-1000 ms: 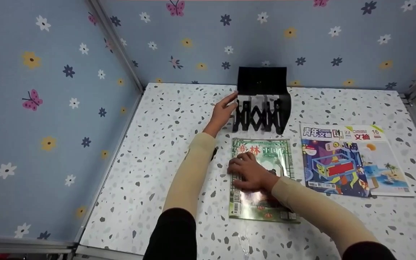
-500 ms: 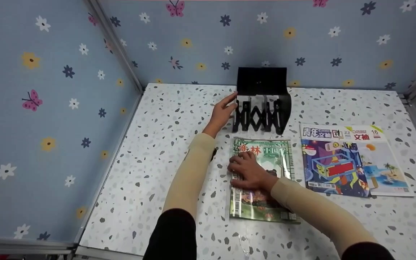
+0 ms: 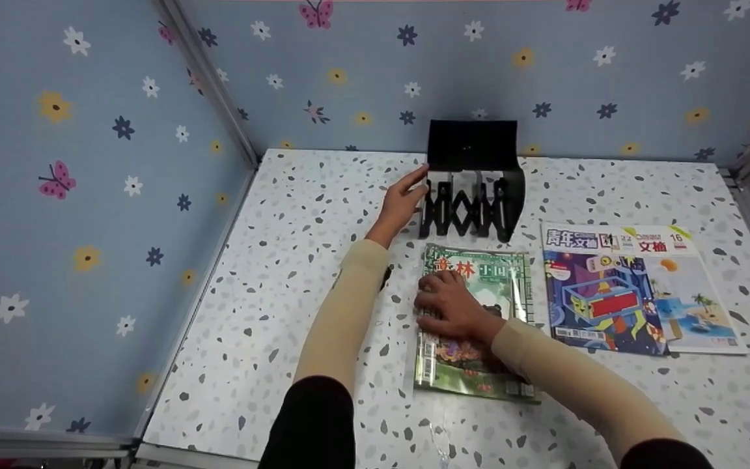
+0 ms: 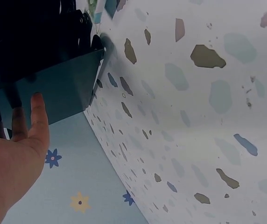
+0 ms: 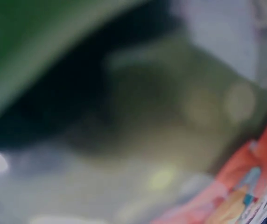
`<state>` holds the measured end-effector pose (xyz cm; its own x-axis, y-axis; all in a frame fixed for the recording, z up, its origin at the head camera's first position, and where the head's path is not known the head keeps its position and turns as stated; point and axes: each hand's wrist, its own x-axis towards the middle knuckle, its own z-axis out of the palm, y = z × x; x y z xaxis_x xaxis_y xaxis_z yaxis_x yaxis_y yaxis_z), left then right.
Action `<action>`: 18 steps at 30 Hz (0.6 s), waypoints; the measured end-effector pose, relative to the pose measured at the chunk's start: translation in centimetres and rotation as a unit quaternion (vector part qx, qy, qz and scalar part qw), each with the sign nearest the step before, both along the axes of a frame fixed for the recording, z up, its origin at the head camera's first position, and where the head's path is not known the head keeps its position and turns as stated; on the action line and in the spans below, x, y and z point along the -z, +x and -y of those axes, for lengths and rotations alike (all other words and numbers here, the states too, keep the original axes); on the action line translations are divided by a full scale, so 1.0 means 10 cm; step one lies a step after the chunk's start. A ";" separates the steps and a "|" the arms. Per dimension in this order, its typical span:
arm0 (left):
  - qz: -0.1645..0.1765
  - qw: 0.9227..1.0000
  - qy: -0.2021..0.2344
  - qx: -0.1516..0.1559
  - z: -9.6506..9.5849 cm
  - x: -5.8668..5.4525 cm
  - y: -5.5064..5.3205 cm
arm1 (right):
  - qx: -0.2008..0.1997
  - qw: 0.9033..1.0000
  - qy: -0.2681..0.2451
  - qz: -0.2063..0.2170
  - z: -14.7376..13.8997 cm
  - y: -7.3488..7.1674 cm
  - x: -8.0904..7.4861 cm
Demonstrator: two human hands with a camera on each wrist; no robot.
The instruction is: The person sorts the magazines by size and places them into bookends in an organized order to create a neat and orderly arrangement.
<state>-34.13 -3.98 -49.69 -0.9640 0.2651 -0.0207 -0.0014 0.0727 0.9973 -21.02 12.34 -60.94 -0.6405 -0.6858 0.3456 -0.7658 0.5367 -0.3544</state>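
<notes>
A black expandable bookend (image 3: 463, 208) with crisscross folding bars and an upright back plate stands by the rear wall. My left hand (image 3: 402, 202) touches its left side with extended fingers; in the left wrist view those fingers (image 4: 39, 116) lie against a flat dark panel (image 4: 63, 91). Before the bookend lies a green-covered magazine (image 3: 479, 384), with what look like more layers beneath. Across it reaches my right hand (image 3: 456, 306), fingers curled over the left edge and gripping there. Its fingertips are hidden. The right wrist view is a close blur of a green cover (image 5: 26, 42) and orange print (image 5: 236, 182).
To the right lie two overlapping magazines, one with a dark blue cover (image 3: 603, 306) and one with a beach picture (image 3: 700, 306). Flower-patterned panels (image 3: 375, 78) enclose the speckled table (image 3: 271, 273) at the back and sides.
The green magazine's upper end has shifted slightly up and to the right, along with my right hand. My left hand and the bookend have stayed in place.
</notes>
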 end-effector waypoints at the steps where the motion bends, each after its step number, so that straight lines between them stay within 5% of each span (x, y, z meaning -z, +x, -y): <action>1: 0.003 1.000 -0.001 -0.001 -0.01 -0.01 0.01 | 0.010 1.000 -0.004 -0.001 0.00 0.01 -0.02; 10: 0.006 1.000 -0.002 0.002 -0.01 -0.03 0.01 | 0.074 0.997 -0.029 -0.023 0.08 0.04 -0.11; 15: 0.002 1.000 0.000 0.001 -0.03 0.14 -0.10 | 0.070 0.994 -0.068 -0.051 0.10 0.00 -0.11; 18: -0.004 1.000 -0.002 -0.011 -0.05 0.23 -0.15 | 0.072 0.994 -0.081 -0.031 0.09 -0.01 -0.13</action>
